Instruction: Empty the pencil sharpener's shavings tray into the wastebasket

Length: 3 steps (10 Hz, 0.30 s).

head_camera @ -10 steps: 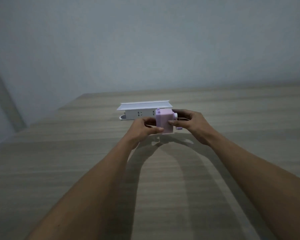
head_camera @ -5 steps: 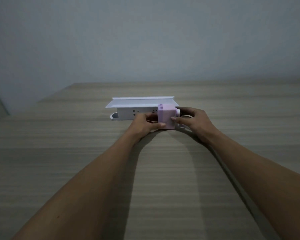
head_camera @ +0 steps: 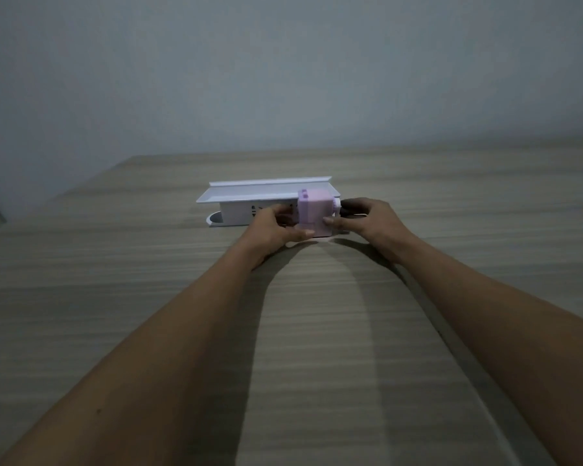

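A wood-grain counter (head_camera: 148, 331) runs back to a plain grey wall (head_camera: 283, 79), with a white power strip holder (head_camera: 249, 200) lying crosswise near the far edge. The pink pencil sharpener (head_camera: 313, 213) stands upright on the counter just in front of the holder's right end, its crank side facing right. The left hand (head_camera: 276, 230) pinches its left side, thumb low on the front, while the right hand (head_camera: 371, 220) grips the right side.

- No readable txt, labels, brands or nos. anywhere.
- White box (head_camera: 246, 210): a few dark marks on the front face, too small/blurred to read.
- Pink pencil sharpener (head_camera: 313, 213): plain faces, nothing printed that can be made out.
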Tool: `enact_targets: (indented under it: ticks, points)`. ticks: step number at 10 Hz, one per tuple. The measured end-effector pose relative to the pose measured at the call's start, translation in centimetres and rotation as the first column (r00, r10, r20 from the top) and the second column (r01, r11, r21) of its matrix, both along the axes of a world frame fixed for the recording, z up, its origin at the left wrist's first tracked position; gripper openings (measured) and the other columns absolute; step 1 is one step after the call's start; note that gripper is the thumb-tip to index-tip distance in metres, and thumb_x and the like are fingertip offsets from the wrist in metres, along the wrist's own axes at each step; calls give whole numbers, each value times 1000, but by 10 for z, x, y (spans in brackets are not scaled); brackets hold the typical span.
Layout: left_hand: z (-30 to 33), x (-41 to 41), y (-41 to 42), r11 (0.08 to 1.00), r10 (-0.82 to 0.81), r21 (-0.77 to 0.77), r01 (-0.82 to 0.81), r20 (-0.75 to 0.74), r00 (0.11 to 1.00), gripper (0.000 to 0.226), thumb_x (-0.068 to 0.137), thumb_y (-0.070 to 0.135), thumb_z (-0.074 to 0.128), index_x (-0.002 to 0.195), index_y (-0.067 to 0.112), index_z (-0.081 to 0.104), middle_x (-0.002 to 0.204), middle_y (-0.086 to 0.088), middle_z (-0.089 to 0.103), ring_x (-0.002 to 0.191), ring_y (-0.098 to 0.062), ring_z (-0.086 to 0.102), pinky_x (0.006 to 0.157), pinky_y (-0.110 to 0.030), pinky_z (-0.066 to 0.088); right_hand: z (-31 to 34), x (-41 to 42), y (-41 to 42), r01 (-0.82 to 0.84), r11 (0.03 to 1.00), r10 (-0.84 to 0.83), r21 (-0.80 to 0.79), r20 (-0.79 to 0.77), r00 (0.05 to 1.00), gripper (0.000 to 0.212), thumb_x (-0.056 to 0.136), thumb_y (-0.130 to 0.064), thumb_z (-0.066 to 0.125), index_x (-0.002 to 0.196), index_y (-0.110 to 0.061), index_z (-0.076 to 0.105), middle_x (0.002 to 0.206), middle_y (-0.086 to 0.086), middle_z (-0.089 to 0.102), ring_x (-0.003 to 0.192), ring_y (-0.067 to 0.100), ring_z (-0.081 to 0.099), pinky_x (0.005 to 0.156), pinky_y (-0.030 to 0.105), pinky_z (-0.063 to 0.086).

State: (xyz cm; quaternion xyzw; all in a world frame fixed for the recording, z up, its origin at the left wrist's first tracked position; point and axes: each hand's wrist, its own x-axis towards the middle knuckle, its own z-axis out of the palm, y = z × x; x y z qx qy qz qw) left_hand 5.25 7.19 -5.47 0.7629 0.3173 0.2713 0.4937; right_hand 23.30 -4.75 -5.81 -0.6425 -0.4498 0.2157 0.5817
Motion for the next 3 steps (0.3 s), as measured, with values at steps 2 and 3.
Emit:
enact_targets:
  ticks: [2,3]
  points:
    - [6,-27,-36,978,147,158,-133,-84,986,85,79,23,83,148,1,40,146,-16,48,120,-28,58,99,-46,53,17,-11,-37,139,988,-126,-69,162,979,76,74,-39,87,134,-1,60,129,10,66,118,22,62,102,35,51]
    - [16,-44,-59,926,245,327,-188,-142,959,75,87,36,74,148,5,43,148,-17,42,132,-31,48,112,-42,41,31,-28,-62,207,976,-189,-61,214,958,69,80,-47,80,131,-3,64,130,11,67,118,23,63,103,40,51]
